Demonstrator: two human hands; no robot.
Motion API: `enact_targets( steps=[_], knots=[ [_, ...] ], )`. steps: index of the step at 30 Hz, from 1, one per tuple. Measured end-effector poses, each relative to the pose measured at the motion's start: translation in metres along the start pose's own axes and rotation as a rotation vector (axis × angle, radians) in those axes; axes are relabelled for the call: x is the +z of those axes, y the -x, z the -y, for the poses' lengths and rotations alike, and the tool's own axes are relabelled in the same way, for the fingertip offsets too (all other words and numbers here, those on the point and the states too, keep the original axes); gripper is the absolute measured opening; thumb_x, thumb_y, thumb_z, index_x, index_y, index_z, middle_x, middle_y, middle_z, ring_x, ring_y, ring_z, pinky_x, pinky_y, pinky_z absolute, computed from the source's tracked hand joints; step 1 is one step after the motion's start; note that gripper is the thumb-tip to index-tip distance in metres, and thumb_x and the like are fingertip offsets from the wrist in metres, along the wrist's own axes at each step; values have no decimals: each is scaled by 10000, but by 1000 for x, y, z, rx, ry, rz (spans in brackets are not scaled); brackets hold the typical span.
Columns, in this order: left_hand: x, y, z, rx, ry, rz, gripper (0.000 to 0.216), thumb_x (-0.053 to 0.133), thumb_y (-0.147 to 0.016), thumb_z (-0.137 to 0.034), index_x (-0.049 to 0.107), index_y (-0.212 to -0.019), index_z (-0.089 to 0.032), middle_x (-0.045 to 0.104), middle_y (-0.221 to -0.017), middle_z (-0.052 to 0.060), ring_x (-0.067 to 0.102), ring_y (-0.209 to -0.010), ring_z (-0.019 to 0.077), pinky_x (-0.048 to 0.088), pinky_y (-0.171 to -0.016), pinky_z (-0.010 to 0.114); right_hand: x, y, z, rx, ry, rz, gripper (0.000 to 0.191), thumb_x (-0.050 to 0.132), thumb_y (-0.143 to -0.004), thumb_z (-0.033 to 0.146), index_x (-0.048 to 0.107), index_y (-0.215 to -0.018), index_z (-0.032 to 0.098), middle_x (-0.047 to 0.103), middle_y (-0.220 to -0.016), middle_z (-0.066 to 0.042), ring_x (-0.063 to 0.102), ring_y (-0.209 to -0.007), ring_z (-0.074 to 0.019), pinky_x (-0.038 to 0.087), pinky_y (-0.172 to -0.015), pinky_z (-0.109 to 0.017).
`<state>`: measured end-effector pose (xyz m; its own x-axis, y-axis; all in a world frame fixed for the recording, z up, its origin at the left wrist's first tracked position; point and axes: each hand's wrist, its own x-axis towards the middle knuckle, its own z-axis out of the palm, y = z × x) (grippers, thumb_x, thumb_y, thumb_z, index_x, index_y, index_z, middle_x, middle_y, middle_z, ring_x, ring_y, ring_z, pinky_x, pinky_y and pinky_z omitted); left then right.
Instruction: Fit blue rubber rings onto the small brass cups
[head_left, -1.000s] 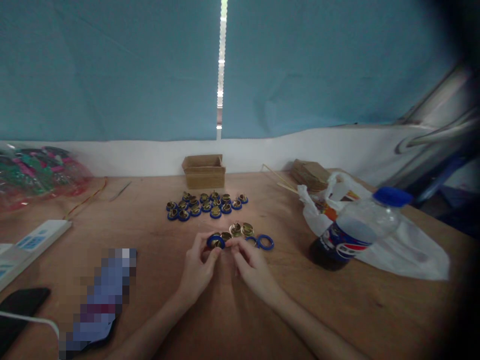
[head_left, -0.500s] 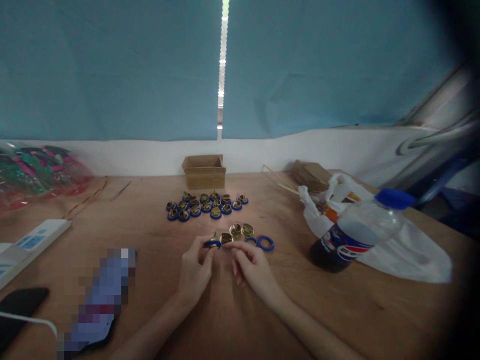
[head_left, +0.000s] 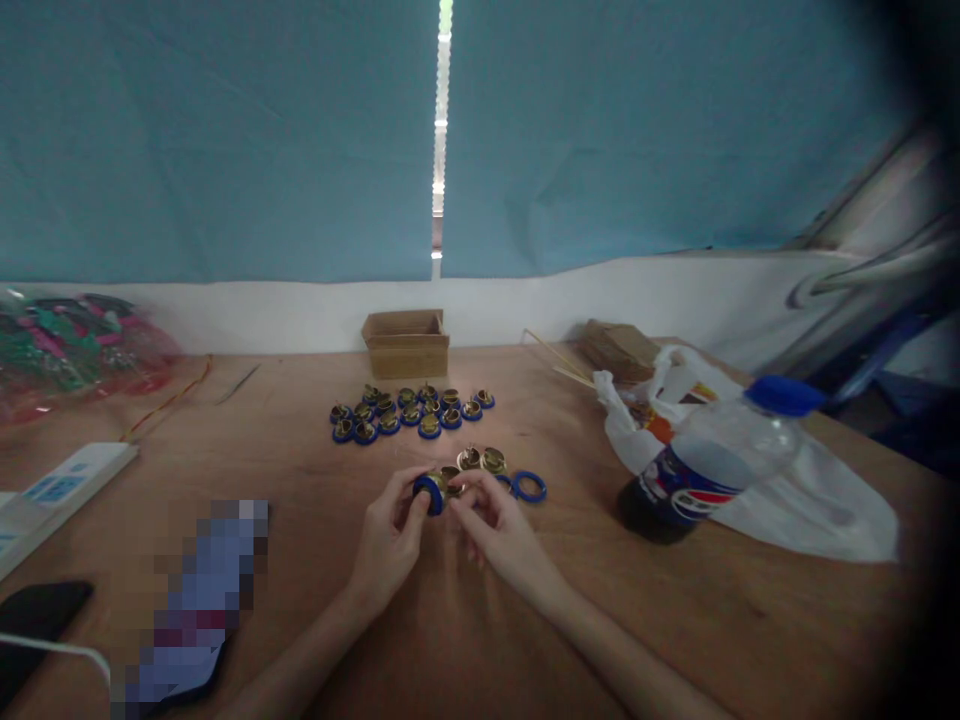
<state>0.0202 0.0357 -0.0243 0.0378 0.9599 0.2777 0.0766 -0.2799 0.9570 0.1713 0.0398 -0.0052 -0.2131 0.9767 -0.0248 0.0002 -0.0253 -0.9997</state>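
Observation:
My left hand (head_left: pixel 390 530) pinches a blue ring (head_left: pixel 430 497), tilted on edge, with a brass-coloured metal part behind it. Close on its right, my right hand (head_left: pixel 502 535) has thumb and forefinger curled together by the metal; whatever lies between these fingertips is hidden. Just beyond the fingers lie loose brass-coloured round pieces (head_left: pixel 493 460) with thin prongs sticking up. A loose blue ring (head_left: pixel 530 487) rests to the right of my right hand, and another is partly covered by it. Farther back sit several brass pieces seated in blue rings (head_left: pixel 429 425).
An open cardboard box (head_left: pixel 407 358) stands at the back. On the right are a cola bottle (head_left: pixel 697 480), a white plastic bag (head_left: pixel 825 520) and a brown packet (head_left: pixel 619 345). A phone (head_left: pixel 199 600), a power strip (head_left: pixel 64 490) and bagged items (head_left: pixel 82 345) occupy the left.
The blue ring in my left hand has turned from nearly flat to tilted up, facing me. My right fingers have curled and moved slightly closer to it.

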Motion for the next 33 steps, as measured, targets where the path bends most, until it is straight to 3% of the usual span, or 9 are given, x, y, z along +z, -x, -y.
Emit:
enact_targets(
  steps=[3,8,14,27,33],
  knots=[
    [1,2,1,-17,22,44,252,473,-930,-265,552,-1161,-201,623,-1223,96,615,-1097,217,534,-880,312,-2,-1,-2,14,-12,18,295,595,-802,393,470,-999,212,502,-634,94,437,-360,-40,362,-316,-141],
    [4,4,0,-60,111,52,219,483,-925,-277,502,-1132,-207,640,-1157,91,647,-1003,204,572,-756,289,-3,-1,-2,57,44,102,290,557,-824,471,505,-847,186,508,-573,83,430,-350,-37,351,-321,-136],
    [5,4,1,-80,128,36,136,495,-920,-276,492,-1034,-204,665,-1009,57,662,-875,166,562,-723,273,-2,1,3,36,30,70,310,581,-815,491,512,-798,189,485,-552,90,415,-355,-40,343,-337,-149],
    [5,4,-2,-94,138,39,126,518,-908,-303,459,-966,-209,648,-977,48,655,-817,162,533,-658,264,-4,3,6,-221,219,-181,200,595,-845,379,582,-781,190,388,-563,61,384,-499,-100,307,-453,-215],
    [2,1,1,-46,-104,-66,91,538,-890,-274,544,-919,-188,627,-914,39,628,-849,171,502,-780,313,-13,5,12,-318,232,-395,160,556,-883,361,535,-888,203,428,-594,57,438,-505,-107,365,-474,-218]
  ],
)
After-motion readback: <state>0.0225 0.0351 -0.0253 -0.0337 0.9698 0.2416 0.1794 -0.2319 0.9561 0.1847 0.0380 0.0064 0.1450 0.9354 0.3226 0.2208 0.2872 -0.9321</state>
